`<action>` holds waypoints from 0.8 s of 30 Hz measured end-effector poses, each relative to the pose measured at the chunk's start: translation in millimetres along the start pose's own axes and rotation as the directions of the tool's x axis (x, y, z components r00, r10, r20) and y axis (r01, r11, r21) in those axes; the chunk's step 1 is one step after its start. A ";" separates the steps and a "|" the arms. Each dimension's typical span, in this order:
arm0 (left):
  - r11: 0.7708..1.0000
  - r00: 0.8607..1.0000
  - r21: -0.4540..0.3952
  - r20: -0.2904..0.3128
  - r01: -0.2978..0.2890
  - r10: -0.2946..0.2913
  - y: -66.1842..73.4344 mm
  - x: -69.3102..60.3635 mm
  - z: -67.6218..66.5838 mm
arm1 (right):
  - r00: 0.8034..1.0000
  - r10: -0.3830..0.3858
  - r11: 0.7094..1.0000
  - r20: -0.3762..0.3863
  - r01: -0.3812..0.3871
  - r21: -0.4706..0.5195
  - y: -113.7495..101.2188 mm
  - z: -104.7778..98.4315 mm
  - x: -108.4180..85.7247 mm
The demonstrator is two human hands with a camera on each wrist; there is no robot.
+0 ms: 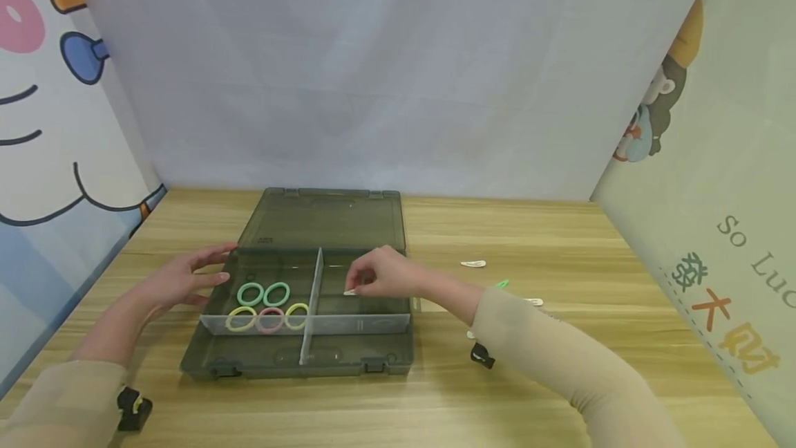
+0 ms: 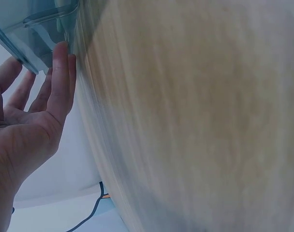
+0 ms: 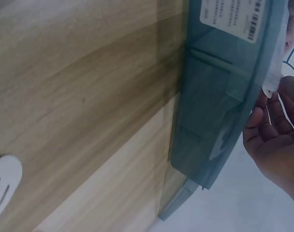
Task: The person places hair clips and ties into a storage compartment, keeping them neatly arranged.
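Note:
A grey translucent divided box (image 1: 249, 365) lies with its lid (image 1: 329, 216) folded back. Over its rear right compartment, my right hand (image 1: 387, 274) pinches a small white hair clip (image 1: 349, 293); the right wrist view shows part of this clip (image 3: 267, 92) between thumb and fingers. At the box's left side, my left hand (image 1: 177, 283) touches the wall and rim with loosely extended fingers, as the left wrist view also shows. Green hair ties (image 1: 239, 294), yellow hair ties (image 1: 228, 320) and a pink hair tie (image 1: 270, 331) lie in the rear left compartment.
Right of the box, white hair clips (image 1: 473, 264) and a green clip (image 1: 502, 284) lie on the wooden table (image 1: 528, 227), some partly behind my right forearm. Upright clear dividers (image 1: 316, 282) split the box. A pale cloth (image 1: 373, 88) hangs behind the table.

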State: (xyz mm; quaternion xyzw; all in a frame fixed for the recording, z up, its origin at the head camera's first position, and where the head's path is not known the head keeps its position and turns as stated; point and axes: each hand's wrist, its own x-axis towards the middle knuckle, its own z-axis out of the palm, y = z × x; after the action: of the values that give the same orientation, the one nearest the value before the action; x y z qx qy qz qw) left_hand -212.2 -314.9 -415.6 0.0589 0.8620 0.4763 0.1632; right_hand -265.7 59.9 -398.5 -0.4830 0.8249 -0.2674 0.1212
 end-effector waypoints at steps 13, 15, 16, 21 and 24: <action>1.000 1.000 -0.023 0.018 0.002 -0.002 0.9 1.0 -0.9 | 0.996 0.002 0.995 0.085 -0.010 0.100 5.7 19.8 17.3; 1.000 1.000 -0.030 0.025 0.001 0.000 1.1 1.1 -0.7 | 0.995 0.009 0.992 0.101 -0.022 0.124 5.7 22.1 18.8; 0.999 1.000 -0.034 0.028 0.000 0.001 1.2 1.2 -0.6 | 0.994 0.012 0.991 0.108 -0.026 0.135 5.6 23.0 19.5; 0.999 1.000 -0.033 0.028 -0.001 0.002 1.2 1.0 -1.1 | 0.992 0.015 0.991 0.123 -0.031 0.130 7.4 26.6 24.4; 0.999 1.000 -0.035 0.028 -0.003 0.004 0.7 1.0 -1.6 | 0.990 0.014 0.992 0.138 -0.031 0.123 9.0 28.5 27.7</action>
State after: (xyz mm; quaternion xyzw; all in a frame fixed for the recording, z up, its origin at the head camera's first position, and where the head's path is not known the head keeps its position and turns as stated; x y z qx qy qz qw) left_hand -213.7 -315.5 -414.4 0.0641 0.8511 0.4907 0.1754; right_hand -273.2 30.2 -425.5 -0.4824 0.8017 -0.2835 0.2104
